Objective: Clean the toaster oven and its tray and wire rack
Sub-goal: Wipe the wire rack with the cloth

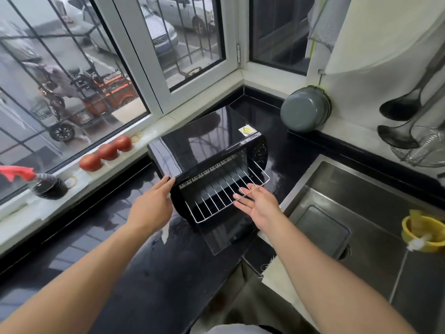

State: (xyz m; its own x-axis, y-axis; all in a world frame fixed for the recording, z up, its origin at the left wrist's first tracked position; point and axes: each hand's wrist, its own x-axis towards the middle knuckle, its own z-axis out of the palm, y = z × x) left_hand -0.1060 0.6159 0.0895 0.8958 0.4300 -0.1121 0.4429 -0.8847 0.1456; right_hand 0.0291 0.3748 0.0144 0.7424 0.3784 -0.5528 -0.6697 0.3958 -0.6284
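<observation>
A black toaster oven (204, 143) sits on the dark counter with its glass door (224, 233) folded down flat. A wire rack (224, 194) sticks halfway out of the oven mouth. My left hand (154, 203) rests with straight fingers against the oven's front left corner. My right hand (258, 203) is palm up with straight fingers, its fingertips under the rack's front right edge. A flat metal tray (322, 232) lies in the sink to the right.
The steel sink (361, 189) holds a yellow cup (423, 235) with a brush. A grey pot (304, 109) leans at the back corner. Three tomatoes (106, 153) and a black brush (48, 186) line the windowsill. Ladles (399, 121) hang at right.
</observation>
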